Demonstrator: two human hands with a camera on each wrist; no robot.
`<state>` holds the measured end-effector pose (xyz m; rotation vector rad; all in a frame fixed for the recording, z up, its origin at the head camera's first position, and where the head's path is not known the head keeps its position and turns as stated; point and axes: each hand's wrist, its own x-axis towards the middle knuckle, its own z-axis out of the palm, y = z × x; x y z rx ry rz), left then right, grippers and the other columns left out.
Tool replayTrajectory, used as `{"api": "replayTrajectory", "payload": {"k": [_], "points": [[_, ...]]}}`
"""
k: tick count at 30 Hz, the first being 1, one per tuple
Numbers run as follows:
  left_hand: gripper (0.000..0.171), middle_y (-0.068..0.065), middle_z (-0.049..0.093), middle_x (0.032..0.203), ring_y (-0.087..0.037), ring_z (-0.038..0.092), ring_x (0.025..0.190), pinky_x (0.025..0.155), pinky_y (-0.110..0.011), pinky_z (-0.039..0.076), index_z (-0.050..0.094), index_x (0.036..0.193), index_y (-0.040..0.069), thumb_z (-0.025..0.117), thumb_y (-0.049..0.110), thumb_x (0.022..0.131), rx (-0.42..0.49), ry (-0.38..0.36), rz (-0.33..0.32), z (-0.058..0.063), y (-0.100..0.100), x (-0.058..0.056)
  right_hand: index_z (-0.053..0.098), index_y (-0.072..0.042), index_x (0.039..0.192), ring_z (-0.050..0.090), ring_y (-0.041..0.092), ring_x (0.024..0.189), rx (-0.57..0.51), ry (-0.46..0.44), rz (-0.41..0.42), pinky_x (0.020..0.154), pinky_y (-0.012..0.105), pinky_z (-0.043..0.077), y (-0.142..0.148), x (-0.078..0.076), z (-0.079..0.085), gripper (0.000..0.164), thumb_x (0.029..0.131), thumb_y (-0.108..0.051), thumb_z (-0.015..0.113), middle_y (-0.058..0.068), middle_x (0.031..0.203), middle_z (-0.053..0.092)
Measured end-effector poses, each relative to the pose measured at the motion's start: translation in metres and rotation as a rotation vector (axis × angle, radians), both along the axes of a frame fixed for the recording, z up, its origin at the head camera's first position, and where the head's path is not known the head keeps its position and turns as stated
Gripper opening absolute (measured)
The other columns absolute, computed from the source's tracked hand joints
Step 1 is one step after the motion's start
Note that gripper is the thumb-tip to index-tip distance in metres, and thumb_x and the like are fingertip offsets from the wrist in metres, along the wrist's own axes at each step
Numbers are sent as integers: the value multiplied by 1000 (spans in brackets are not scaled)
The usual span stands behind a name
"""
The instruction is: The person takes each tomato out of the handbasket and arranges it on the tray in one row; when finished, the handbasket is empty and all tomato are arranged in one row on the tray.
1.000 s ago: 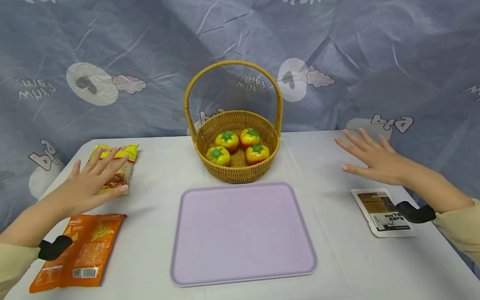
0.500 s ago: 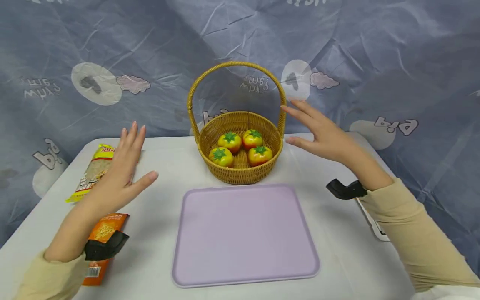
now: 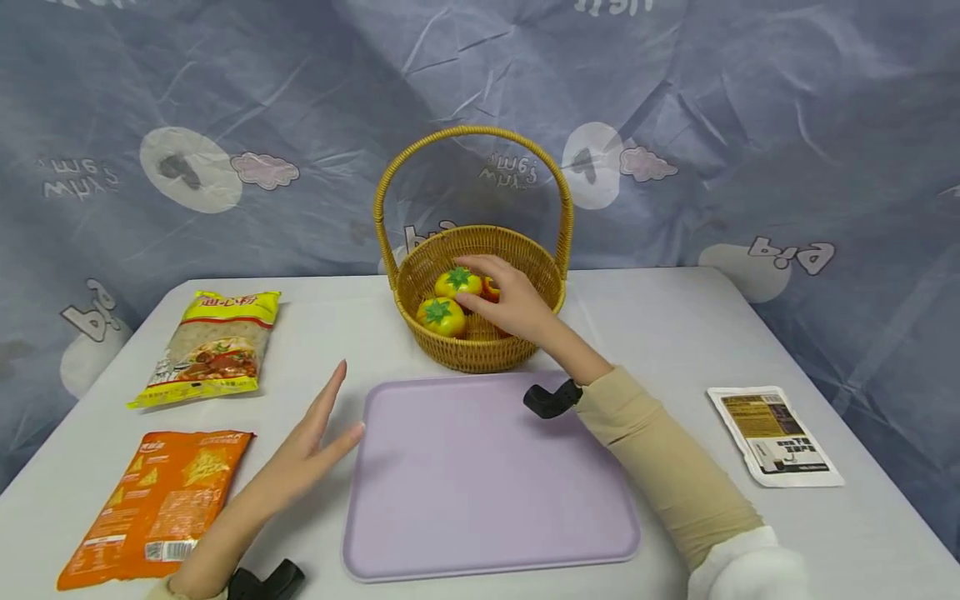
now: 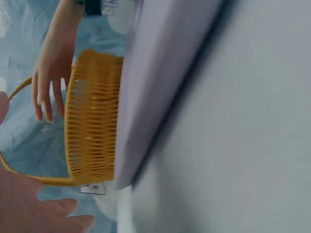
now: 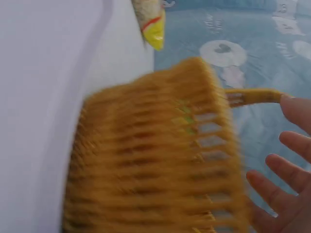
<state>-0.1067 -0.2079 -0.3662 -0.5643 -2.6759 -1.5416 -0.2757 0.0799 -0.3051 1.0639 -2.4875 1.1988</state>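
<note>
The wicker basket (image 3: 480, 354) with a tall arched handle stands behind the lilac tray (image 3: 487, 492). Inside it are yellow-and-red fruits (image 3: 441, 317) with green leafy tops, resembling tomatoes or persimmons; some are hidden. My right hand (image 3: 517, 304) is over the basket opening, fingers and thumb apart, no fruit visibly held. In the right wrist view, the fingers of that right hand (image 5: 286, 194) are spread beside the basket rim. My left hand (image 3: 296, 458) hovers left of the tray with fingers extended and thumb apart, holding nothing.
To the left lie a yellow noodle-like food bag (image 3: 213, 346) and an orange snack bag (image 3: 161, 504). A white-and-brown flat packet (image 3: 776, 437) lies at the right. A grey-blue printed cloth (image 3: 315, 100) hangs behind the white table (image 3: 315, 325).
My right hand has swung left from the table's right side to above the basket. My left hand has come right and nearer, from over the bags to beside the tray.
</note>
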Motion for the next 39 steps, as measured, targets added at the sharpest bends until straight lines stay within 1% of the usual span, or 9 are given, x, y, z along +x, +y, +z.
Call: {"api": "replayTrajectory", "payload": {"k": [4,7,11,16,19,27,30,35,39], "points": [[75,-10,8,155,-31,4,139,106,-58,8,9,152,21,57,19,94,26,-32,9,-19,0,10,45,-9,138,48,30,117,-15,-197,48,92,40,44,-15,-8,-14,53,90,-23,65,11,136,45],[71,-10,16,153,-28,9,139,110,-35,11,15,151,16,57,19,94,29,-33,14,-30,-2,13,41,-12,141,46,29,121,39,-285,83,97,38,41,-19,-12,-17,56,91,-26,63,11,140,41],[62,-9,25,151,-23,18,137,102,-9,12,23,149,10,54,20,97,13,-3,14,-40,-5,13,41,-12,142,41,25,125,157,-322,128,101,38,35,-19,-14,-17,55,92,-28,61,10,141,41],[56,-9,29,149,-21,23,136,102,-10,15,29,147,7,52,18,98,-49,47,7,-45,-6,13,44,-11,140,35,21,129,321,-291,165,104,37,31,-19,-16,-18,53,92,-29,61,7,140,42],[56,-9,30,149,-24,26,135,102,-10,16,30,146,5,54,17,97,-93,62,10,-45,-7,14,43,-13,141,35,21,129,360,-287,177,104,37,31,-21,-18,-19,54,92,-28,61,6,141,41],[54,-15,30,147,-32,27,133,101,-8,13,33,145,3,55,15,96,-144,112,10,-40,-7,16,36,-19,146,37,27,127,451,-395,154,105,40,28,-25,-22,-16,57,94,-31,57,10,143,39],[54,-15,31,147,-33,27,133,101,-8,13,33,144,3,55,14,96,-146,122,7,-39,-7,16,39,-20,144,38,26,126,440,-406,141,104,39,29,-27,-23,-13,55,94,-30,58,11,140,41],[55,-15,30,147,-31,27,134,101,-8,13,33,144,3,55,15,96,-139,118,6,-39,-7,14,43,-22,142,38,24,126,349,-498,123,103,38,30,-24,-23,-13,54,92,-28,62,9,140,41],[54,-15,30,147,-32,27,134,101,-8,13,34,144,2,55,15,96,-125,107,1,-43,-7,15,42,-24,142,37,23,126,280,-517,134,103,40,30,-20,-21,-16,56,91,-29,63,7,140,40]]}}
